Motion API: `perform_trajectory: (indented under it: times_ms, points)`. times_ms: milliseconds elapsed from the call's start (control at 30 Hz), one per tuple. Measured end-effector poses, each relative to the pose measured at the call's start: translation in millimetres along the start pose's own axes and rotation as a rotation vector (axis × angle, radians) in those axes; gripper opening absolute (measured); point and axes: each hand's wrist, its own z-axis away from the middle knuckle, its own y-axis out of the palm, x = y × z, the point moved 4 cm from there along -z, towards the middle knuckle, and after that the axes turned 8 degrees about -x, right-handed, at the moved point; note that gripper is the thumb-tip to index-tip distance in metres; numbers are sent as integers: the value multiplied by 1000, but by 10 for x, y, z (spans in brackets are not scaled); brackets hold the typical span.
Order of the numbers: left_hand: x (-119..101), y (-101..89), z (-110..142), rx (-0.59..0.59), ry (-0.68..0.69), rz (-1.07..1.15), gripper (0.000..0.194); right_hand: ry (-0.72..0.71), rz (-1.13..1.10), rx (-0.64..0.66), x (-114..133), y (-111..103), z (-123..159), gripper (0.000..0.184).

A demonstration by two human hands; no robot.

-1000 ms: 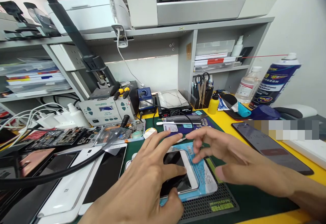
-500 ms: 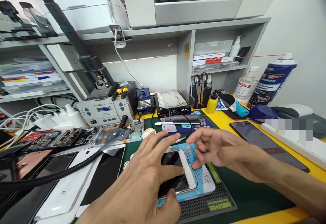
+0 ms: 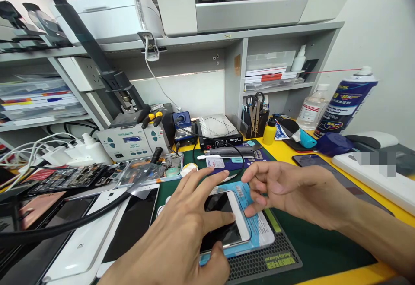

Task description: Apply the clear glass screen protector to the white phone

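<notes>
A white-framed smartphone (image 3: 240,220) with a dark screen lies face up on a blue-and-white package (image 3: 264,229). My left hand (image 3: 189,220) spreads over its left part. One fingertip rests on the screen near the white end, the thumb is at the near edge, and the other fingers stretch out beyond the far side. My right hand (image 3: 288,190) is beside the phone's right end, fingers loosely bent and apart. Its lowest fingertip is at or very near the phone's edge; contact is hard to make out. Nothing shows in its grasp. The left palm hides part of the phone.
Under the package is a black honeycomb pad (image 3: 256,265) on a green mat (image 3: 311,242). Several phones, one a white phone (image 3: 84,237), lie left under a black cable (image 3: 74,222). A parts tray (image 3: 177,172) and a spray can (image 3: 346,101) stand farther back.
My right hand has shifted very slightly, its wrist turning a little. My left hand and the phone stay as they were.
</notes>
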Motion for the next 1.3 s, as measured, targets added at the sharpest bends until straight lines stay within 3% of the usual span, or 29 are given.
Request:
perform_trajectory:
  times_ms: [267,667,1300]
  points:
    - [-18,-7,-31,64,-83,43,65,-5,-5,15,-2,11,-6,35]
    - [-15,-11,-34,67,-74,39,64,-3,-5,18,-1,12,5,32]
    - [-66,-31,-98,85,-63,58,45,-68,110,-43,-4,18,15,27]
